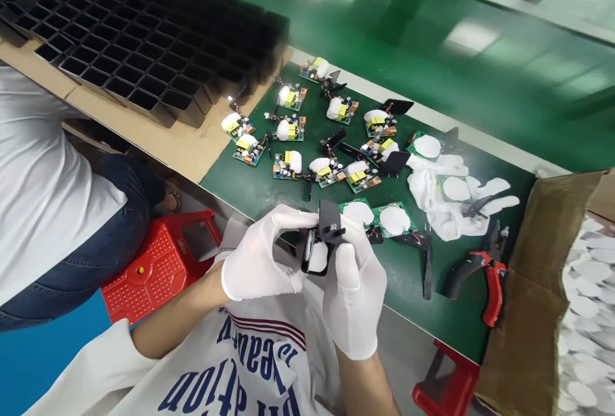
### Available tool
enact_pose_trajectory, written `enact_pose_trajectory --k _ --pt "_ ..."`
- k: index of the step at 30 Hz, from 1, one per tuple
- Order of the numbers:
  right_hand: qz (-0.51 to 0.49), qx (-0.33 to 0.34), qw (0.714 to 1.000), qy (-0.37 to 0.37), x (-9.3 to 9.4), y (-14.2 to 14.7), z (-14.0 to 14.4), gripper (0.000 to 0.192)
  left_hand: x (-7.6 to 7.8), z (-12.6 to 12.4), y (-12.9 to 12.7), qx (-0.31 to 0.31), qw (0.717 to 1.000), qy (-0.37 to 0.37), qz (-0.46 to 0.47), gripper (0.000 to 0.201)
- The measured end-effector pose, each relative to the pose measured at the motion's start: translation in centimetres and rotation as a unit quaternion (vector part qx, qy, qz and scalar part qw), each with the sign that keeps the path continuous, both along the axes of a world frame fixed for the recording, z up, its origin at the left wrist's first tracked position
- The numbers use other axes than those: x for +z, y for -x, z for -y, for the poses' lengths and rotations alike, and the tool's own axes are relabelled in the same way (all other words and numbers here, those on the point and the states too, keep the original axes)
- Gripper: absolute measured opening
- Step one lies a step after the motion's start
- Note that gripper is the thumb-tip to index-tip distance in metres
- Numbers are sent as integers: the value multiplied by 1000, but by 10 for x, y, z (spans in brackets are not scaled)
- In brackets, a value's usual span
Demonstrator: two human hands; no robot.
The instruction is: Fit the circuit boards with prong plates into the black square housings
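Observation:
Both my hands wear white gloves and meet just above the near edge of the green table (269, 185). My left hand (262, 256) pinches the side of a small black housing (321, 243) with a white part showing inside. From the other side my right hand (355, 288) grips the same housing, thumb on its black plug cover. Just beyond my hands lie two green boards with white round pads (394, 218). Further back, several small circuit boards (288, 165) with yellow and white parts are spread over the table.
Red-handled pliers (485, 275) and a spare white glove (446, 201) lie to the right. A cardboard box (538, 300) of white pads stands at far right. A tray of black housings (144, 38) sits on cardboard at back left. A seated person (43, 198) and a red stool (158, 262) are at left.

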State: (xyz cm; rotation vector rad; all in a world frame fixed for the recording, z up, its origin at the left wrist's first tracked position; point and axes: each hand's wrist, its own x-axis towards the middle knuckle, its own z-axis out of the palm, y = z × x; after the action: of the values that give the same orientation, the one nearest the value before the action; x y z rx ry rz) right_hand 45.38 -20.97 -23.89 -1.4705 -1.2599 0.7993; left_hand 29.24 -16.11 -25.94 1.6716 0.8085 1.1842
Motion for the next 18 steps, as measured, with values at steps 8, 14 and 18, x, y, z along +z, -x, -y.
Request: enact_pose_trajectory --k 8,14,18 --pt "200 -103 948 -227 -37 20 15 65 -24 -5 2 38 998 41 43 69" --pt "302 -11 929 -214 -48 20 13 71 -25 -7 6 133 987 -32 -79 59" --pt "366 -39 906 -210 -42 21 -3 55 -32 -9 4 233 948 -90 -196 65"
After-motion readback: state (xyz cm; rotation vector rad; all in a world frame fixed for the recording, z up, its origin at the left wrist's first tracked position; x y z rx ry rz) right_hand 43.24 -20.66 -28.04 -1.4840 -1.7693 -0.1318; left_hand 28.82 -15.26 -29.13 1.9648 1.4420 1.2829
